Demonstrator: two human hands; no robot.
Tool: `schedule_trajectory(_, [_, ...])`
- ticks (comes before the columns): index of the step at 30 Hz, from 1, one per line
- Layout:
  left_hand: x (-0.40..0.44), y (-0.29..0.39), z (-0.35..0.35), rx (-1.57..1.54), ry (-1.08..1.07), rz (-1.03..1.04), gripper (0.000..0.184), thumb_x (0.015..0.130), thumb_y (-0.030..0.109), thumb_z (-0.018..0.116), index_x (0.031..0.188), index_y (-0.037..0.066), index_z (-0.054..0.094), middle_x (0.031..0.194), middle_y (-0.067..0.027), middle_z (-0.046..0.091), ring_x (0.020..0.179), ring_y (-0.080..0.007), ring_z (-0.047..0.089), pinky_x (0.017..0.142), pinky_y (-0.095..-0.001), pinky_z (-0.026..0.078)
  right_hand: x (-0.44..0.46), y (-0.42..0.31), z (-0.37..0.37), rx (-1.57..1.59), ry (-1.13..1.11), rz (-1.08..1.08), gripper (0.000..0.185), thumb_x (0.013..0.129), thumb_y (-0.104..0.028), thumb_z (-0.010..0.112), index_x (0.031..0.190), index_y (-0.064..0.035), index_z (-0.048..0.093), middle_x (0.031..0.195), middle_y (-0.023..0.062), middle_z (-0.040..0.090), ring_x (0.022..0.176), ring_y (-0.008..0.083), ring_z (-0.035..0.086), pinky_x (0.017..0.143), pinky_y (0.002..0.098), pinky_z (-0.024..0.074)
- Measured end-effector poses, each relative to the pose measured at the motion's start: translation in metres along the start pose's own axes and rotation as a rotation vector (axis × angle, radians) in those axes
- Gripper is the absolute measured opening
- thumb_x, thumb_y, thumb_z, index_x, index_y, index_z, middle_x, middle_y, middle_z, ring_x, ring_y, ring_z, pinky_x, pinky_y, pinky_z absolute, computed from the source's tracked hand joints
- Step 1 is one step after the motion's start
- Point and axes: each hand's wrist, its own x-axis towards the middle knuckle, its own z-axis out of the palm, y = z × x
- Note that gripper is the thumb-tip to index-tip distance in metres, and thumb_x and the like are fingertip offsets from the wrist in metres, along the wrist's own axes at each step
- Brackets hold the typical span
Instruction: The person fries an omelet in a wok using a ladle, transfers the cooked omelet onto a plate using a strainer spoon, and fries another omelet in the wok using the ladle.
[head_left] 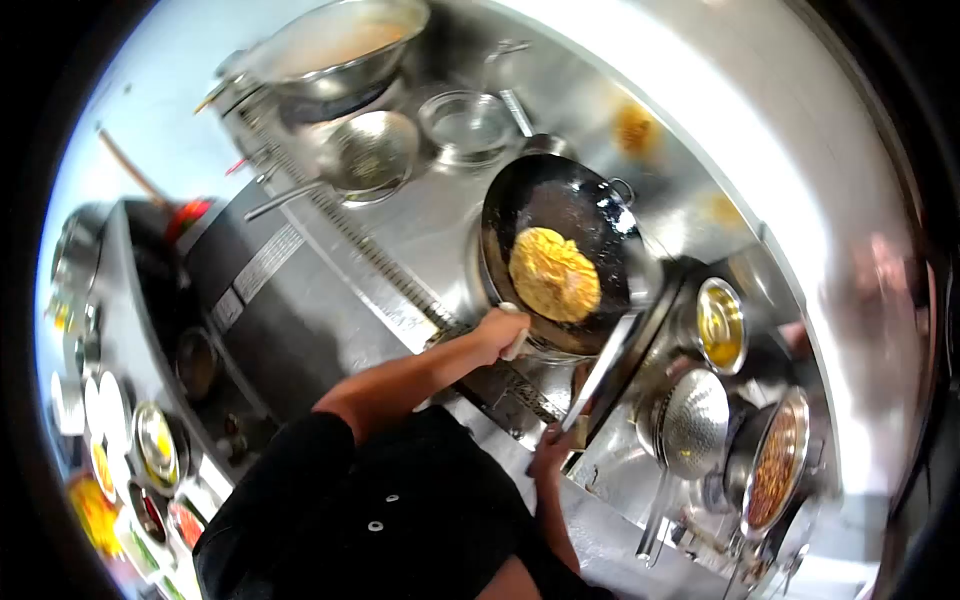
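My left hand [502,335] is wrapped round the cloth-covered near edge of a black wok [610,262], which sits tilted on the stove. A flat yellow-brown egg-like round [553,274] lies in the wok, towards its left side. My right hand [550,452] grips the handle of a long metal utensil [598,368]. The utensil's far end reaches the wok's right rim; its tip is hard to make out. A small pale cloth [515,343] shows beside my left hand's fingers.
At the upper left are a large steaming pan [345,70] and a strainer [368,155]. On the right stand a bowl of yellow liquid [721,326], a perforated ladle [694,424] and a pot of reddish-brown food [777,466]. Ingredient bowls line the lower left.
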Motion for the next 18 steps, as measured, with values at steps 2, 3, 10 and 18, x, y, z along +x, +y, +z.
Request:
schedule_trajectory(2, [0.045, -0.022, -0.005, -0.141, 0.204, 0.017, 0.024, 0.083, 0.019, 0.062, 0.094, -0.002, 0.059, 0.082, -0.0167, 0.063, 0.062, -0.0286, 0.066, 0.047, -0.0397, 0.054, -0.029, -0.011, 0.013, -0.025, -0.155, 0.207, 0.023, 0.088, -0.023, 0.059, 0.088, -0.002, 0.051, 0.069, 0.0187, 0.059, 0.063, 0.0362, 0.059, 0.058, 0.0463, 0.044])
schedule_trajectory(3, [0.056, -0.024, -0.019, -0.08, 0.112, -0.038, 0.028, 0.085, 0.02, 0.061, 0.101, -0.002, 0.056, 0.089, -0.0182, 0.061, 0.069, -0.03, 0.067, 0.056, -0.0395, 0.057, -0.033, -0.013, 0.016, -0.09, -0.225, 0.303, 0.025, 0.087, -0.025, 0.06, 0.087, -0.0019, 0.05, 0.069, 0.0219, 0.058, 0.064, 0.0392, 0.059, 0.058, 0.0471, 0.0439])
schedule_trajectory(10, [0.096, -0.035, -0.051, -0.04, -0.066, -0.306, 0.044, 0.089, 0.041, 0.055, 0.114, 0.005, 0.052, 0.099, -0.0163, 0.061, 0.088, -0.0345, 0.062, 0.078, -0.0592, 0.049, -0.036, -0.001, 0.015, -0.027, -0.286, 0.336, 0.029, 0.085, -0.026, 0.057, 0.097, -0.0004, 0.05, 0.082, 0.0284, 0.061, 0.082, 0.0478, 0.06, 0.069, 0.0557, 0.0452])
schedule_trajectory(18, [0.107, -0.014, -0.042, -0.086, 0.035, -0.45, 0.03, 0.091, 0.025, 0.051, 0.111, 0.003, 0.053, 0.101, -0.0165, 0.061, 0.086, -0.0333, 0.063, 0.057, -0.033, 0.055, -0.035, 0.01, 0.023, 0.038, -0.213, 0.314, 0.026, 0.081, -0.021, 0.059, 0.096, -0.0005, 0.051, 0.08, 0.0278, 0.062, 0.077, 0.0467, 0.061, 0.07, 0.0552, 0.048])
